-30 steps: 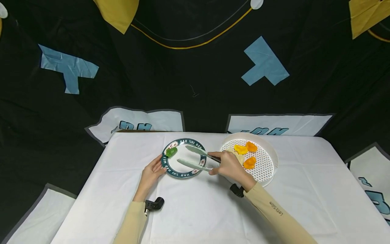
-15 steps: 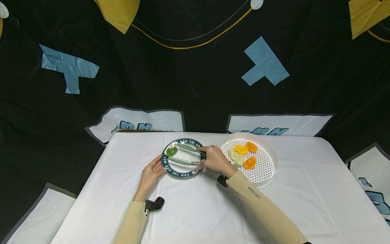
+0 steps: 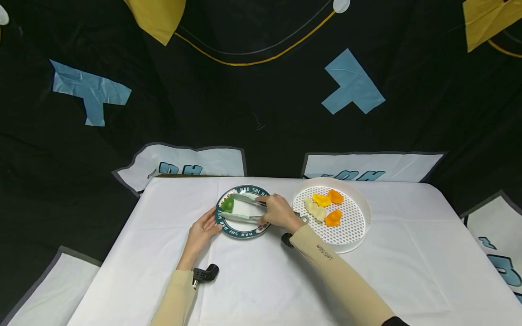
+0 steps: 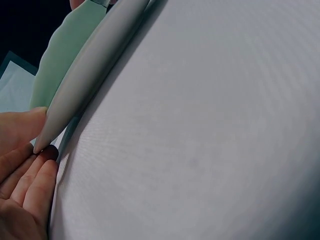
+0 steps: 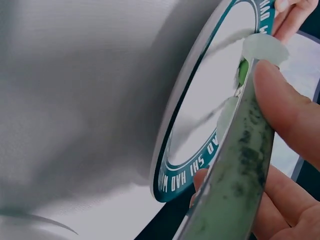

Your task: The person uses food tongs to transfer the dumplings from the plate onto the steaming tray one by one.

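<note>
My left hand pinches the near-left rim of a white plate with a dark green lettered border. In the left wrist view the thumb lies over the rim and the fingers are under it. On the plate's left side is a green bell pepper piece. My right hand grips metal tongs with pale green tips, held over the plate. The spread tips stand on either side of the pepper piece, which shows partly hidden behind a tip in the right wrist view.
Right of the plate stands a round white perforated tray. It holds two orange pepper pieces, a yellow one and pale yellowish pieces. A white cloth covers the table, with a black curtain behind.
My right hand has moved left with the tongs, bringing their tips from the plate's middle to around the green pepper piece. The left hand keeps its hold on the plate.
</note>
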{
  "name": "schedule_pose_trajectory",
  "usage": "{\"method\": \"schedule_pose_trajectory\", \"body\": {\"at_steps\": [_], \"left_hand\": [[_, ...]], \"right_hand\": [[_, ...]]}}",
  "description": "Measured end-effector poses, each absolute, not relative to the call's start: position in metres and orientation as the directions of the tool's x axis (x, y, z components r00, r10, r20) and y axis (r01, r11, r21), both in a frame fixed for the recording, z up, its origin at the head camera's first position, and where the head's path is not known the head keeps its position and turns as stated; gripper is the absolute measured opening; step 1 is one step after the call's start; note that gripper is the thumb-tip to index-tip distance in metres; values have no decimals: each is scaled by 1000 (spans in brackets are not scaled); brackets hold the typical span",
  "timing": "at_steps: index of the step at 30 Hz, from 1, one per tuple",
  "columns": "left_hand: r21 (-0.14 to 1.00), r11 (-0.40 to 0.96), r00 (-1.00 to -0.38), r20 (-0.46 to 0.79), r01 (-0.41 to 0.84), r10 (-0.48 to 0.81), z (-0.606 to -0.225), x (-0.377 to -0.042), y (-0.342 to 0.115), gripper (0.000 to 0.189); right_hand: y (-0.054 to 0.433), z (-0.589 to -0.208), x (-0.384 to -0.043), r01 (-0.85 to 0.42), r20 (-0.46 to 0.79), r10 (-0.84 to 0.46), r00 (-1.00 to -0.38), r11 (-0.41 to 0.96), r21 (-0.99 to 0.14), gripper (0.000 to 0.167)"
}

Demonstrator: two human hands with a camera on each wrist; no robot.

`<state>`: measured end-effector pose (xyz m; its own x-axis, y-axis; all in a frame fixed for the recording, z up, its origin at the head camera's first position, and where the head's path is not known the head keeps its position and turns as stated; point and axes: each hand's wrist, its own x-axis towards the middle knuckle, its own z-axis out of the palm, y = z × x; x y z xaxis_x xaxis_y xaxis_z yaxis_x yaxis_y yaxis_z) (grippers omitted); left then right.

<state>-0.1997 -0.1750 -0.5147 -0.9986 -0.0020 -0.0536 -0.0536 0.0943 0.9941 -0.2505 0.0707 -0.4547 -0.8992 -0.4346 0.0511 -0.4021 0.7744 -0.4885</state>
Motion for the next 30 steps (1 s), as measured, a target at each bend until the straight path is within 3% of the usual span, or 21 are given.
{"method": "schedule_pose_trajectory", "body": {"at_steps": [15, 30], "left_hand": [[992, 108, -998, -67, -67, -1, -515, -200, -175, 63], [990, 124, -998, -68, -66, 9, -516, -201, -175, 64]], "right_hand": [[80, -449, -246, -423, 113, -434, -894, 734, -532, 53], [146, -415, -230, -362, 183, -322, -929, 690, -626, 54]]}}
